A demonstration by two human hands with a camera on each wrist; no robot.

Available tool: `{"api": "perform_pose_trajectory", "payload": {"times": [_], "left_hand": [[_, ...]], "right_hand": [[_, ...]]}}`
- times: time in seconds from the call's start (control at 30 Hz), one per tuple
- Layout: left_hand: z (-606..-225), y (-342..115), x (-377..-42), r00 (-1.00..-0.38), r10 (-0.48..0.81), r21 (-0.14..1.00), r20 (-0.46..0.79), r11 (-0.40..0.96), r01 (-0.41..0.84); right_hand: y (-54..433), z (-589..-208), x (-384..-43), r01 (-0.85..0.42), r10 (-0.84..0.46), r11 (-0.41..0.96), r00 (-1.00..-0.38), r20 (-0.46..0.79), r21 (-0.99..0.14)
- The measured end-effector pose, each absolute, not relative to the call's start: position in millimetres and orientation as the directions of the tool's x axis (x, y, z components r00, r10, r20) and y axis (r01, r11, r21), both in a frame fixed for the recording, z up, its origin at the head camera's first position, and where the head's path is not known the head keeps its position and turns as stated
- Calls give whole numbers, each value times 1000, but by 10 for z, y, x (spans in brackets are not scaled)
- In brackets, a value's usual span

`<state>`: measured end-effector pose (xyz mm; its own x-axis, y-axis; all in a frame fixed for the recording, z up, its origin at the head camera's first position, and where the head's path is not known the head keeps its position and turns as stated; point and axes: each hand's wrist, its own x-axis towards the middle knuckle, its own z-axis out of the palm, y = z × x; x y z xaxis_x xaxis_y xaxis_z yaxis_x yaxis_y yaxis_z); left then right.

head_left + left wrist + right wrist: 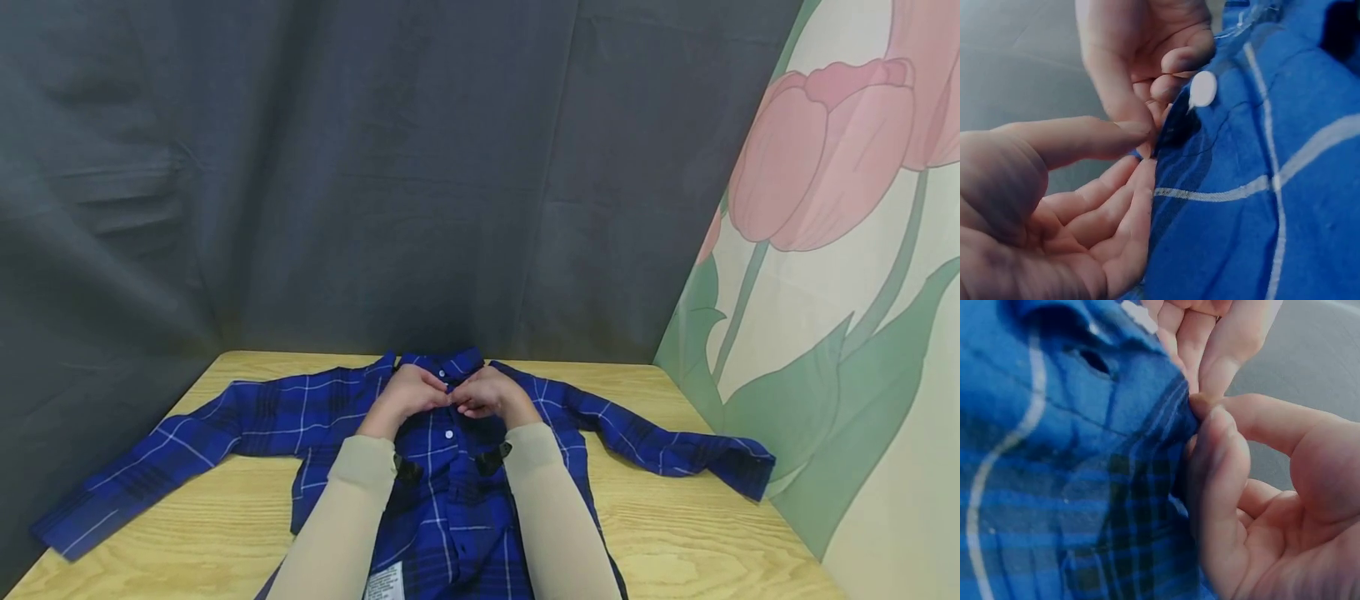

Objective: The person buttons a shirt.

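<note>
A blue plaid long-sleeved shirt (337, 417) lies spread on its back, front up, sleeves out to both sides. Just below the collar (459, 364), my left hand (411, 393) and right hand (491, 393) meet fingertip to fingertip. Thumb and fingers of the left hand pinch the placket edge in the left wrist view, close below a white button (1203, 88). My right hand pinches the cloth edge too, seen in the right wrist view near a buttonhole (1094, 361). Lower on the front shows another white button (449, 434). The fingertips hide the pinched spot itself.
The shirt lies on a light wooden table (675, 542). A dark grey cloth (450, 183) hangs behind it, and a wall with painted tulips (840, 275) stands on the right. A white printed label (386, 583) shows near the front edge.
</note>
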<state>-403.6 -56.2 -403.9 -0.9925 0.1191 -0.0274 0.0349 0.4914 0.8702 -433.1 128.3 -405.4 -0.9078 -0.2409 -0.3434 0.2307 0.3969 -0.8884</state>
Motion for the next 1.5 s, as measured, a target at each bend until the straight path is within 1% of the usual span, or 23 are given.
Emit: {"api": "perform_pose_trajectory", "payload": {"times": [0.1, 0.17, 0.27, 0.4, 0.57, 0.8, 0.97, 1.2, 1.5], "left_hand": [[-4005, -505, -3999, -996, 83, 795, 12, 604, 60], [-3984, -452, -3977, -998, 57, 751, 21, 658, 54], [-4230, -408, -4263, -999, 31, 704, 13, 709, 31], [-4472, -386, -4548, -1000, 10, 686, 5, 728, 11], [-4385, -377, -4438, -1000, 18, 705, 9, 709, 19], [-4394, -393, -4446, -1000, 27, 724, 5, 689, 22], [-4260, -394, -4294, -1000, 14, 745, 18, 667, 23], [-4082, -346, -4065, -999, -35, 760, 20, 650, -8], [-4076, -339, -4035, -999, -50, 778, 19, 628, -17]], "right_hand": [[1266, -4052, -4322, 241, -230, 382, -910, -344, -892], [1257, -4051, -4314, 248, -222, 375, -912, -346, -893], [1254, -4045, -4304, 251, -213, 371, -914, -345, -894], [1267, -4038, -4310, 258, -208, 369, -914, -350, -893], [1301, -4041, -4331, 237, -209, 394, -918, -338, -888], [1352, -4023, -4339, 217, -236, 403, -914, -331, -889], [1353, -4010, -4332, 215, -240, 402, -913, -329, -890], [1281, -3975, -4284, 194, -193, 432, -934, -300, -881], [1175, -3922, -4218, 159, -116, 484, -963, -243, -860]]}}
